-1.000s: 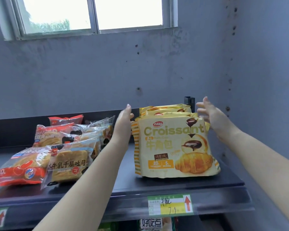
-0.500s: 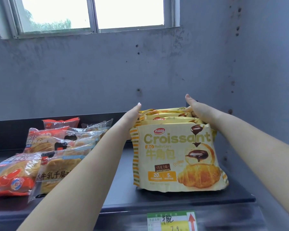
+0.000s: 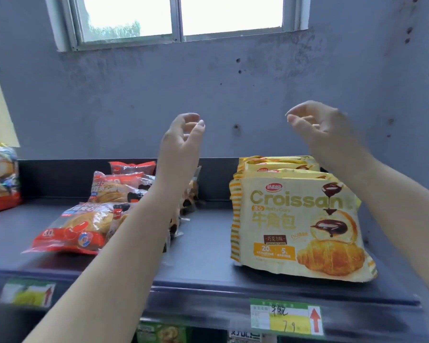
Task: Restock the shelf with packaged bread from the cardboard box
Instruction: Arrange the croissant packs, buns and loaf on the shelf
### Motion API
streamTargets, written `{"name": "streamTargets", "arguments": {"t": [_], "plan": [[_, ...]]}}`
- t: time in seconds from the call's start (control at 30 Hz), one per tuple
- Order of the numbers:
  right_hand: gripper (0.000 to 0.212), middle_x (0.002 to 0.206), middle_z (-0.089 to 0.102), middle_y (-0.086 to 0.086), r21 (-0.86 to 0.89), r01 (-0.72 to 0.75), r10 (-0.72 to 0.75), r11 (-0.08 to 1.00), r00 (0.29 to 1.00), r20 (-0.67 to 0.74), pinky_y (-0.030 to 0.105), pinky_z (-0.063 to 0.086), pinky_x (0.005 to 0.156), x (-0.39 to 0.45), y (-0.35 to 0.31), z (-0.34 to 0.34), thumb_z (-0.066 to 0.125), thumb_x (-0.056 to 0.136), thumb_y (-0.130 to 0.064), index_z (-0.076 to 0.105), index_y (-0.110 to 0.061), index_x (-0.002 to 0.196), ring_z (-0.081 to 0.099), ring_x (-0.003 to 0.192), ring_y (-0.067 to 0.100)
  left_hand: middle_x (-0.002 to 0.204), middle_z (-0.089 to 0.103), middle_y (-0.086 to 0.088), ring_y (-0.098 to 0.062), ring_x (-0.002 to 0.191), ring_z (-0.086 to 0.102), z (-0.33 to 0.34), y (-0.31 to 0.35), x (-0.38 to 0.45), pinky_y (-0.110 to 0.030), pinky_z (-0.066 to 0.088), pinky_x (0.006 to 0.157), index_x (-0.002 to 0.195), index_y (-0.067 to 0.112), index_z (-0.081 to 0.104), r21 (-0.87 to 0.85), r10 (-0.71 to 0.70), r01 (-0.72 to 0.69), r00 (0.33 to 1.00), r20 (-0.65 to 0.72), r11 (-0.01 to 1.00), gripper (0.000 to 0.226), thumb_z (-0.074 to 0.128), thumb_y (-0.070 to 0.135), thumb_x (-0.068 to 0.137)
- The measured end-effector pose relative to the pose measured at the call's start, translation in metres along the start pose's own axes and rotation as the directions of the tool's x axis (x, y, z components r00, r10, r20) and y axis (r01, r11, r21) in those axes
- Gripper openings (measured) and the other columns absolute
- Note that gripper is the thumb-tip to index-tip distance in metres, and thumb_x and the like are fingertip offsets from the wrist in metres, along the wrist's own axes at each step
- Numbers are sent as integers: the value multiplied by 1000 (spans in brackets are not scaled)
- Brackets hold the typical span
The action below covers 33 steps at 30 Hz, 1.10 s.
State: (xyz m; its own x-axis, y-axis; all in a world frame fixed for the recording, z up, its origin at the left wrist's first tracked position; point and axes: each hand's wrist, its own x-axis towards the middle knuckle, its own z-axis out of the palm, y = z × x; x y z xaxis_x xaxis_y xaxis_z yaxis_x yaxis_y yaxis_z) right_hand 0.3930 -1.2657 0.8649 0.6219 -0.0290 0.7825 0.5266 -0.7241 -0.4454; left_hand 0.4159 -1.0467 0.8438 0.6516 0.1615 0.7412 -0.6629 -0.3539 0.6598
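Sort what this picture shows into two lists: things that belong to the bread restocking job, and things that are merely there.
Belongs to the job:
- yellow plastic croissant packs, standing in a row
- red and clear plastic bread bags
- dark metal shelf
- left hand and right hand, both empty

Merely there:
- green and yellow paper price tag
- window
- grey wall

Matt dark shelf, glossy plastic wrappers, rough painted wall

The shelf [image 3: 203, 246] looks like smooth matt dark metal; the croissant packs [image 3: 295, 226] are matt yellow film, slightly crinkled, the red bread packs [image 3: 79, 231] glossy clear plastic, the price tag [image 3: 286, 315] printed paper, and the wall [image 3: 233, 95] rough, pitted grey paint.
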Motion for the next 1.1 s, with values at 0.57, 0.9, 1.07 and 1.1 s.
{"name": "streamTargets", "arguments": {"t": [0.57, 0.9, 1.07, 1.1], "plan": [[43, 129, 48, -1, 34, -163, 158, 986, 980, 124, 22, 36, 86, -96, -125, 183, 61, 87, -26, 47, -16, 127, 45, 106, 7, 93, 52, 11, 0, 82, 51, -158, -93, -37, -14, 43, 64, 108, 21, 47, -70, -333, 350, 924, 188, 934, 12, 44, 18, 96], [83, 155, 21, 8, 219, -583, 560, 782, 812, 163, 36, 29, 108, -103, -124, 219, 63, 86, -35, 10, -21, 149, 29, 139, 24, 109, 51, -2, -15, 91, 45, -159, -109, -21, -31, 39, 81, 142, 12, 28, -128, -560, 648, 727, 398, 751, 47, 35, 31, 99], [59, 149, 33, 6, 409, -699, 681, 587, 699, 216, 39, 33, 105, -86, -109, 224, 39, 97, -42, 22, -16, 147, 36, 134, 25, 152, 31, -3, -26, 139, 29, -146, -104, -19, -42, 25, 113, 146, 16, 26, -256, -647, 784, 614, 451, 566, 56, 24, 47, 100], [54, 144, 39, 5, 427, -702, 682, 569, 694, 232, 39, 36, 102, -83, -106, 228, 36, 98, -44, 29, -15, 143, 41, 129, 24, 154, 27, -3, -26, 142, 26, -144, -103, -18, -43, 22, 115, 148, 16, 23, -275, -654, 794, 604, 456, 542, 58, 22, 48, 99]]}}
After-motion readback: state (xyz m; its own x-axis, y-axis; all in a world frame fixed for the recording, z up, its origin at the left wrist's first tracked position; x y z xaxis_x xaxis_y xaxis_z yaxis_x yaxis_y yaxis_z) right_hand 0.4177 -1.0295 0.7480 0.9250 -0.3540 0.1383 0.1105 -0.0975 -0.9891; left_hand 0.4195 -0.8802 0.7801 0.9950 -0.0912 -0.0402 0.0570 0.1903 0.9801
